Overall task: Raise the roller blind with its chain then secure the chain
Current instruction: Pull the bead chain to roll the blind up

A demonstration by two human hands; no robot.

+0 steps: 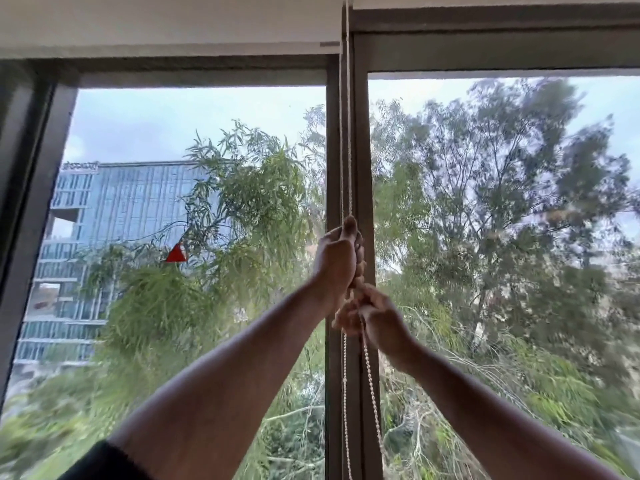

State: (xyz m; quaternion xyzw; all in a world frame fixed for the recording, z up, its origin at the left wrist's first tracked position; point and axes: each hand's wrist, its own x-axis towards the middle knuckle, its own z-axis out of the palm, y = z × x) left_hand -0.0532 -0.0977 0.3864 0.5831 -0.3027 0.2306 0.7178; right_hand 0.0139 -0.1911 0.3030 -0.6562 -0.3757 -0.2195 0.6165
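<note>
The white roller blind is rolled high, its bottom edge near the top of the left window. Its white bead chain hangs in two strands down the central window post. My left hand is closed around the chain at mid-height, fist upright. Just below it, my right hand grips the chain too, and both strands fall from it toward the bottom of the view.
Two large panes in dark frames fill the view. Outside are trees, a glass building at the left and a small red triangle. The window frame's left jamb stands at the far left.
</note>
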